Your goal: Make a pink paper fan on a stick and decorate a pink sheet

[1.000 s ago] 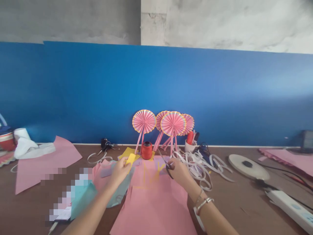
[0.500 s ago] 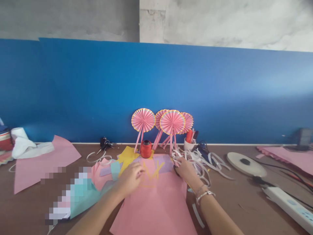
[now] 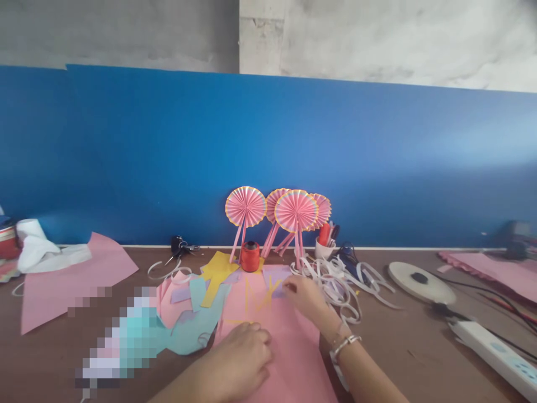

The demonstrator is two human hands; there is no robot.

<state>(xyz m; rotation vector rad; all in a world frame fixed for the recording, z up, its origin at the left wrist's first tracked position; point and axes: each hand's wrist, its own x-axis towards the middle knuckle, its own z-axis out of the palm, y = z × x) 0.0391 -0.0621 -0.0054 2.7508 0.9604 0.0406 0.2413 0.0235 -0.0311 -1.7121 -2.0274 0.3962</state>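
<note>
A large pink paper sheet (image 3: pixel 293 358) lies in front of me. Thin yellow paper strips (image 3: pixel 258 302) are scattered over its far part, beside a purple paper piece (image 3: pixel 272 274). My left hand (image 3: pixel 245 358) is over the near part of the sheet, its fingers curled together and pointing right; anything under them is hidden. My right hand (image 3: pixel 308 299), with a bracelet at the wrist, is at the edge of the purple piece. Its fingers are bent in a pinch by the end of a yellow strip, and what they hold is too small to make out.
Pink pleated paper fans (image 3: pixel 296 210) lean against the blue panel (image 3: pixel 168 151) behind a red thread spool (image 3: pixel 250 257). Curled white strips (image 3: pixel 331 280) lie to the right, near a power strip (image 3: pixel 495 347). Teal paper (image 3: pixel 197 330) and yellow scraps (image 3: pixel 218 268) lie left.
My left hand has come nearer and right, uncovering the teal and yellow scraps. My right hand has shifted slightly left, away from a dark object at its fingers, onto the purple piece's edge.
</note>
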